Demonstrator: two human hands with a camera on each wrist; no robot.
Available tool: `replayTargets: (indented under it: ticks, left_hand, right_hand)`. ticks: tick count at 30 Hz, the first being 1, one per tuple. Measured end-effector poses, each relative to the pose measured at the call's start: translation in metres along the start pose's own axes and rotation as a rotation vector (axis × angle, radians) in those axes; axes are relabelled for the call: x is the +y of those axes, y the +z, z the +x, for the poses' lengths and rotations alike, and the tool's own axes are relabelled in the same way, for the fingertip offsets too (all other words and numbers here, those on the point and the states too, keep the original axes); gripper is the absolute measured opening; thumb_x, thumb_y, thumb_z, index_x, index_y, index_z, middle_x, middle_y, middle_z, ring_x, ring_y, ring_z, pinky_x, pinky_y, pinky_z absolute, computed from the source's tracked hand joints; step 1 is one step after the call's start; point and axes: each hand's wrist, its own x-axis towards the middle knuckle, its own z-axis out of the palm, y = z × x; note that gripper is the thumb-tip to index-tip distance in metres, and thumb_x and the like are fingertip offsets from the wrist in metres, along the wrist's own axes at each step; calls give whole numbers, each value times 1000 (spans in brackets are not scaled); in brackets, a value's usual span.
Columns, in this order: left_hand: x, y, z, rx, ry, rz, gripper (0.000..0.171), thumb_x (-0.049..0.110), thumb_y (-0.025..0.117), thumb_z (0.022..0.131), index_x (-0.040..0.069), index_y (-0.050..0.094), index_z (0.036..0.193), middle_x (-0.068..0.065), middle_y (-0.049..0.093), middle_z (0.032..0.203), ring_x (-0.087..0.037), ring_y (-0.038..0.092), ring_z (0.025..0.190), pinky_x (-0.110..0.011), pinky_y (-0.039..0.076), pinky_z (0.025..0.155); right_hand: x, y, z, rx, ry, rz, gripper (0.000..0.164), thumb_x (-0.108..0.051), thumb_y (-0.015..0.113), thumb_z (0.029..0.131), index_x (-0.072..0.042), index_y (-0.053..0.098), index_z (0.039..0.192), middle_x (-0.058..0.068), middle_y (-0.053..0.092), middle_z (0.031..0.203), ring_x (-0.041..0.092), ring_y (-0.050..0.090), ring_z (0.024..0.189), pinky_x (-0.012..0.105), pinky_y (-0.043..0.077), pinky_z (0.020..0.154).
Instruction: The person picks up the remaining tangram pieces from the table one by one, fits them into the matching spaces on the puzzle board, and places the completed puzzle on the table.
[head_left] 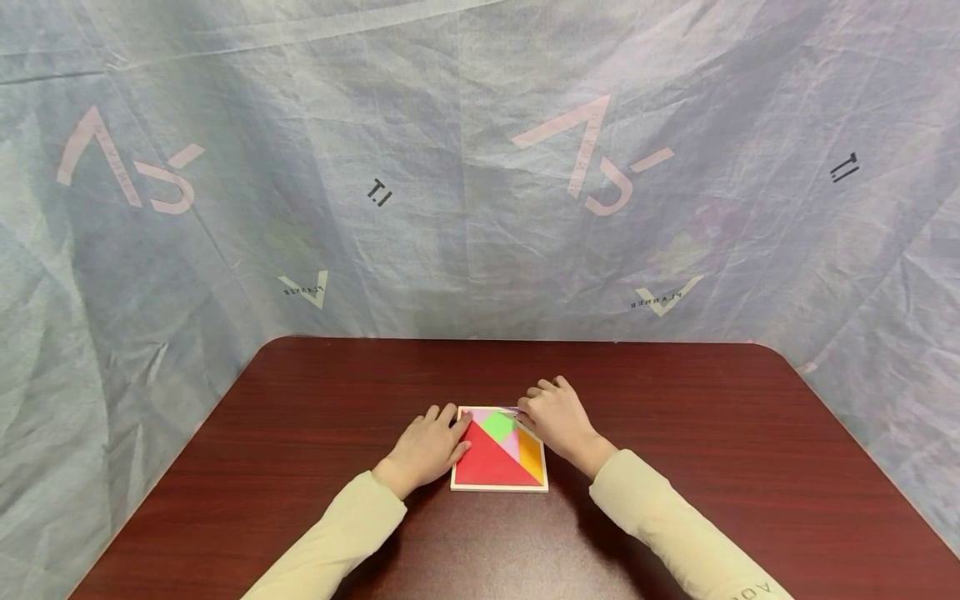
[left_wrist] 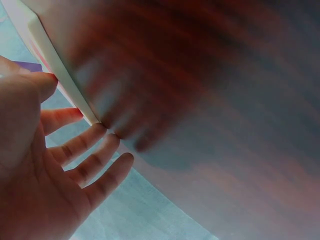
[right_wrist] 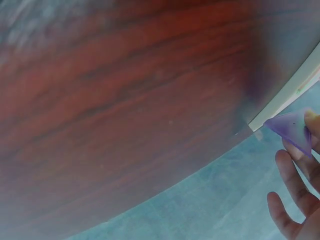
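A shallow square tangram tray (head_left: 498,489) with a pale rim lies on the table. Inside it are a large red area (head_left: 487,463), a green piece (head_left: 498,426), a pink piece (head_left: 512,445) and an orange piece (head_left: 532,457). My left hand (head_left: 424,450) rests at the tray's left side, its fingers spread and extended, the thumb and index finger over the rim. At the upper right corner, my right hand (head_left: 558,422) pinches a purple triangular tangram piece (right_wrist: 294,132) between thumb and fingers. That piece stands tilted beside the tray corner; whether they touch is unclear.
The dark red wooden table (head_left: 360,375) extends around the tray, with rounded far corners. Grey printed fabric (head_left: 465,233) hangs behind it and along both sides.
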Motion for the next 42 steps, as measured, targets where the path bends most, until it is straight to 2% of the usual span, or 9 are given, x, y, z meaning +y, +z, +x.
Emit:
replayTargets:
  ticks: [8, 19, 36, 42]
  left_hand:
    - [0, -1, 1, 0, 0, 1, 43, 39, 51, 91, 15, 56, 126, -10, 51, 111, -24, 49, 93, -36, 48, 73]
    - [0, 2, 1, 0, -3, 1, 43, 40, 50, 91, 16, 55, 126, -10, 51, 111, -24, 49, 93, -36, 48, 73]
    - [0, 1, 1, -6, -3, 14, 43, 40, 50, 91, 16, 55, 126, -9, 51, 111, -23, 48, 92, -35, 48, 73]
    - [0, 2, 0, -9, -4, 10, 43, 40, 50, 91, 16, 55, 126, -9, 51, 111, -23, 48, 92, -35, 48, 73]
  right_hand:
    - [-1, 0, 0, -48, 25, 11, 13, -30, 73, 75, -18, 68, 71, -5, 61, 65, 14, 47, 63, 32, 35, 64]
    - [-4, 0, 1, -164, 60, 31, 12, -27, 69, 79, -16, 70, 78, -2, 63, 73, 17, 49, 68, 33, 35, 65]
    - [-7, 2, 0, -187, 65, 42, 13, -28, 69, 79, -15, 71, 81, -1, 62, 74, 17, 49, 69, 33, 38, 66]
    - [-7, 3, -2, -225, 67, 59, 11, -26, 66, 82, -15, 69, 82, 0, 63, 78, 19, 52, 74, 36, 39, 69]
